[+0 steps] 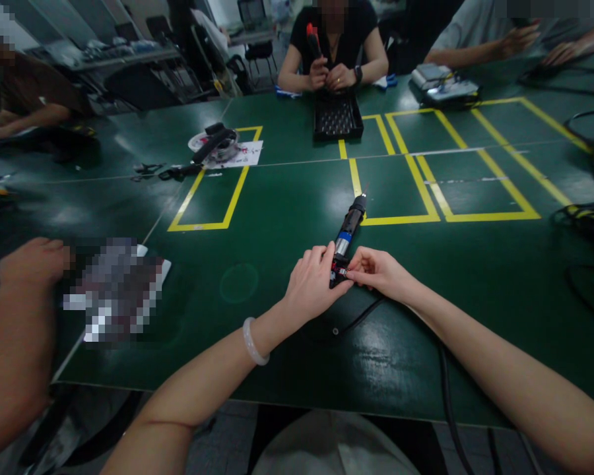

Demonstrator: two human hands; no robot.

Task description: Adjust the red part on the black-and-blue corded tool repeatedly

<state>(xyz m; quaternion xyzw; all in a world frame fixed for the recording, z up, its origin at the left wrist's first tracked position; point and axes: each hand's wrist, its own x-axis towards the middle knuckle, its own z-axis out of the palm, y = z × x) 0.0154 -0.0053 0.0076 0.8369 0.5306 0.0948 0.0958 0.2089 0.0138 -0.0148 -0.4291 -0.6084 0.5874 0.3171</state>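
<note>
- The tool (345, 239) lies on the green table (202, 277), straight ahead of the person, its narrow tip pointing away.
- The left hand (313, 282) closes around its near end; a firm, even grip there should stop the body rolling.
- The right hand (376, 272) pinches a small part (342, 272) at that end—a light touch seems best, with fingertips square to it.
- A loose cable (366, 315) lies just beside the right hand; mind it when shifting.
- Open room lies leftward, up to the packet (119, 290)—beyond it is a co-worker's arm (24, 310).
- The table's front edge runs beneath both forearms.
</note>
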